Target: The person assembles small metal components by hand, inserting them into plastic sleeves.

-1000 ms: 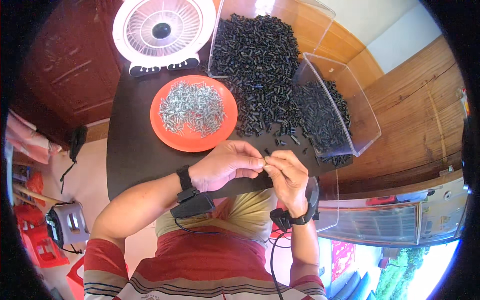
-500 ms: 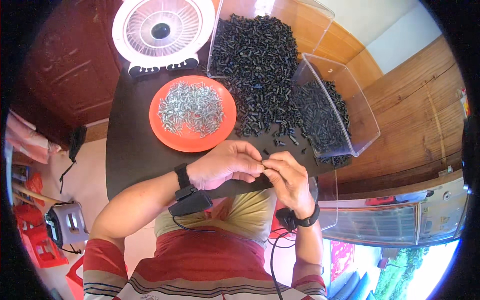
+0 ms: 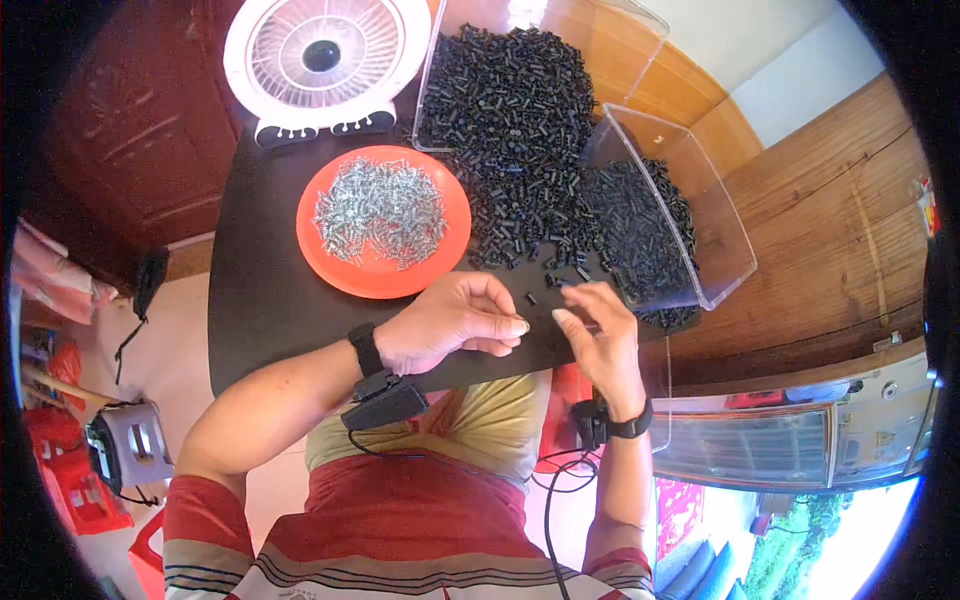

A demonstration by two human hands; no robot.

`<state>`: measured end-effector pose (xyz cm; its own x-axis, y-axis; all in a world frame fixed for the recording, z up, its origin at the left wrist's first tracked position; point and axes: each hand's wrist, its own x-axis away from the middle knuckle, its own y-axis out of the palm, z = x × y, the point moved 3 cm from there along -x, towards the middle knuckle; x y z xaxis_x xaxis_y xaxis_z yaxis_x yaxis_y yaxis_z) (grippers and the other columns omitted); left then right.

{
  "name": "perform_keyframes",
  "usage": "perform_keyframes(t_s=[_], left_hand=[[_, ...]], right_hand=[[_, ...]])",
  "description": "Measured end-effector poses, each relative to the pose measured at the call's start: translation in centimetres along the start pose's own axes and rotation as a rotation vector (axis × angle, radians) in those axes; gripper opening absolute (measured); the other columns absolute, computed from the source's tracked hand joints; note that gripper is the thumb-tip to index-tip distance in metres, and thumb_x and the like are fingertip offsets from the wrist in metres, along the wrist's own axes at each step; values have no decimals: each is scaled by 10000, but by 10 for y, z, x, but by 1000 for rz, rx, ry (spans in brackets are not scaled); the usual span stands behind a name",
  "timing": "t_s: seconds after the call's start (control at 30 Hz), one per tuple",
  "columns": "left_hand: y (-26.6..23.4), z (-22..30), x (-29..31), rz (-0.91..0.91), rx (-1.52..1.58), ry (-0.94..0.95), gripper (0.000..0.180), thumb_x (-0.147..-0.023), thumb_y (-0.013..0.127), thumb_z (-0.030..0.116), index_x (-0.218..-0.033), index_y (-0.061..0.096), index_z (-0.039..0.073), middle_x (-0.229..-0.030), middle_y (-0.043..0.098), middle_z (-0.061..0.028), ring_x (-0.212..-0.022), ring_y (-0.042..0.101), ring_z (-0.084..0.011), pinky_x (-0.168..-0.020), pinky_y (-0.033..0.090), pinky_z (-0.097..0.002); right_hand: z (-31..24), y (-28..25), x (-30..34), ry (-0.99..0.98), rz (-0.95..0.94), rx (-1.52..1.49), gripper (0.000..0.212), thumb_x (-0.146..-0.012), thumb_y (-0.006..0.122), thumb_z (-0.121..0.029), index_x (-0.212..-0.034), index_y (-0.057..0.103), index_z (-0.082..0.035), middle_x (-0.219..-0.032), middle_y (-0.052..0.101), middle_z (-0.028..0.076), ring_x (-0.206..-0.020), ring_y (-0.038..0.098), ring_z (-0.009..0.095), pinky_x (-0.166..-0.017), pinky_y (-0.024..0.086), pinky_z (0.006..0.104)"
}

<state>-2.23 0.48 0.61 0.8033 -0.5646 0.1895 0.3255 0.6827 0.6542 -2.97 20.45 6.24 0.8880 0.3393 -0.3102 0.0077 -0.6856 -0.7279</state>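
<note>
My left hand [image 3: 452,318] hovers over the table's near edge, thumb and forefinger pinched; what they hold, if anything, is too small to make out. To its right, my right hand [image 3: 608,350] has thumb and fingers apart, its fingertips close to a few loose black pieces [image 3: 553,281]. One small black cylindrical piece [image 3: 531,298] lies on the table between the hands. Beyond them spreads a large heap of such short black pieces [image 3: 515,110]. Small shiny silver metal parts [image 3: 380,210], perhaps springs, are piled on a red plate [image 3: 385,287] beyond my left hand.
A white fan [image 3: 322,100] stands at the far left of the dark table [image 3: 262,330]. At the right, a clear plastic box [image 3: 735,235] lies tipped with black pieces in it. Another clear bin surrounds the far heap. A cable [image 3: 548,520] hangs below my right wrist.
My right hand has come away from my left fingertips, moved slightly right and opened toward the loose black pieces. My left hand stays pinched in nearly the same place.
</note>
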Motion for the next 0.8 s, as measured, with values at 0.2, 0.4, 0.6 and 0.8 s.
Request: perform_keyframes(t_s=[0.2,0.4,0.6,0.8], left_hand=[[0,1,-1,9,-4,20,147,-854,698,63,-914,565,44,-896,653,-58,-816,656,-136,-736,571,-269],[-4,-1,-2,14,-3,46,133,-868,687,78,-918,565,59,-953,681,-98,-841,675,-166,-743,575,-290],[-3,-1,-2,19,18,40,143,-856,693,63,-903,558,50,-929,667,-75,-834,660,-143,-745,572,-275],[-5,-3,-3,20,9,70,137,-866,690,77,-884,557,54,-950,676,-104,-825,673,-163,-738,578,-288]], right_hand=[[7,3,-8,-17,-56,235,264,-810,694,-145,-1027,659,2,-991,639,160,-876,643,355,-734,519,390],[-3,20,-13,-80,-98,319,253,-832,674,-202,-1020,670,-33,-959,639,133,-834,646,360,-713,516,412],[2,29,-14,-53,-168,349,143,-872,612,-158,-940,658,-41,-910,617,137,-808,637,371,-689,507,436],[2,23,-9,-115,-69,212,116,-865,607,-80,-961,632,-20,-898,612,166,-775,627,382,-691,506,426]])
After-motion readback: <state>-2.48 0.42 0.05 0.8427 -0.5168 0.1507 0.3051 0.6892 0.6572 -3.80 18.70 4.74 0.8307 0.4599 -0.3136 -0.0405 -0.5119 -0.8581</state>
